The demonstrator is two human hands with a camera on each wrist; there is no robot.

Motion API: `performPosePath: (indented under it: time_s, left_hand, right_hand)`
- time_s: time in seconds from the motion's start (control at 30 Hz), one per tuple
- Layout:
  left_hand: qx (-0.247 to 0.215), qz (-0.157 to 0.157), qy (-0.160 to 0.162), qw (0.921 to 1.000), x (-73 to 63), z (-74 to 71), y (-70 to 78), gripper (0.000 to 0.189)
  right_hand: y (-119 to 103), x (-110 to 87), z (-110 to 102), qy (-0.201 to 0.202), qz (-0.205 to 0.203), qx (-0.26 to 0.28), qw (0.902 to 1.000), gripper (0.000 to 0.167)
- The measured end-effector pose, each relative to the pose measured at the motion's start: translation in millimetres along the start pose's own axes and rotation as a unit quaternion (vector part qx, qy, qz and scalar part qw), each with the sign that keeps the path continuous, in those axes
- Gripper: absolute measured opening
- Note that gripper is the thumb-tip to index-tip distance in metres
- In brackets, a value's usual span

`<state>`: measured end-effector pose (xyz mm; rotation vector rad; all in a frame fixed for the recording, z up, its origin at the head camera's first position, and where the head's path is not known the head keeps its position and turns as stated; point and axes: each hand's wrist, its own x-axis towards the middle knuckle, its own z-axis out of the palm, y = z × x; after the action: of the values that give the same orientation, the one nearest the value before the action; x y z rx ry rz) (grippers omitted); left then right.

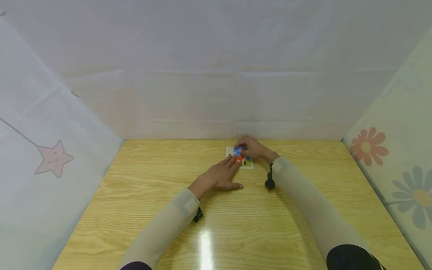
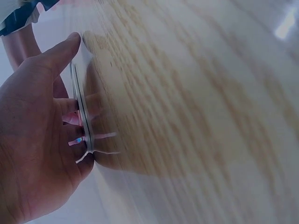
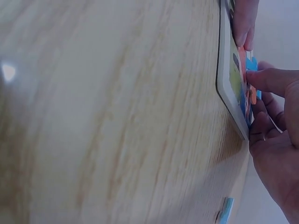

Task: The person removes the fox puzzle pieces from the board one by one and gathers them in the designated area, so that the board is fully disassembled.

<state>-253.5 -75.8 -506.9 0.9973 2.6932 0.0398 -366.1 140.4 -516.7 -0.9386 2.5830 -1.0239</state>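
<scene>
A small jigsaw puzzle board (image 1: 249, 167) with a pale rim and a colourful picture lies near the table's back edge. My left hand (image 1: 222, 175) is spread low over its near left side, fingertips on the picture and thumb stretched out over the wood. From the right, my right hand (image 1: 253, 147) pinches a blue-and-orange puzzle piece (image 1: 238, 151) between thumb and fingers, above the board's far part. In the right wrist view the piece (image 3: 253, 95) sits tilted close over the picture. My fingers hide much of the board.
A light-blue flat piece (image 3: 225, 211) lies on the wood beyond the board in the right wrist view. The wooden table (image 1: 152, 168) meets a white cloth wall (image 1: 189, 101) at the back. Printed cloth panels stand at both sides.
</scene>
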Motion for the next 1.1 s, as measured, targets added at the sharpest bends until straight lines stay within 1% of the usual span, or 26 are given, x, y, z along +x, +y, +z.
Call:
performPosePath:
  time_s: [0.2, 0.43, 0.6, 0.77, 0.97, 1.1]
  left_hand:
    - [0.006, 0.000, -0.002, 1.0000, 0.8, 0.3, -0.3, 0.102]
    - [0.012, 0.001, 0.002, 0.9999, 1.7, 3.1, -0.6, 0.102]
    - [0.017, 0.000, 0.002, 0.9999, 3.0, 3.4, -1.3, 0.102]
    - [0.020, 0.003, 0.000, 0.9998, 3.2, 3.0, -1.7, 0.102]
    - [0.010, 0.004, 0.001, 0.9999, 2.8, 2.3, -1.9, 0.101]
    - [0.004, 0.004, 0.000, 1.0000, 1.5, 1.1, -0.8, 0.100]
  right_hand:
    - [2.2, 1.3, -0.3, 0.010, 0.008, 0.000, 0.9999, 0.035]
    - [6.5, 1.7, 0.1, 0.018, 0.002, -0.012, 0.9998, 0.030]
    - [6.1, -0.8, -0.1, 0.028, 0.004, 0.004, 0.9996, 0.029]
    - [3.9, -4.4, 0.0, 0.036, 0.022, 0.028, 0.9987, 0.029]
    - [0.8, -6.6, 0.6, 0.045, 0.038, 0.047, 0.9972, 0.030]
    - [-1.1, -8.5, -0.1, 0.049, 0.042, 0.048, 0.9968, 0.029]
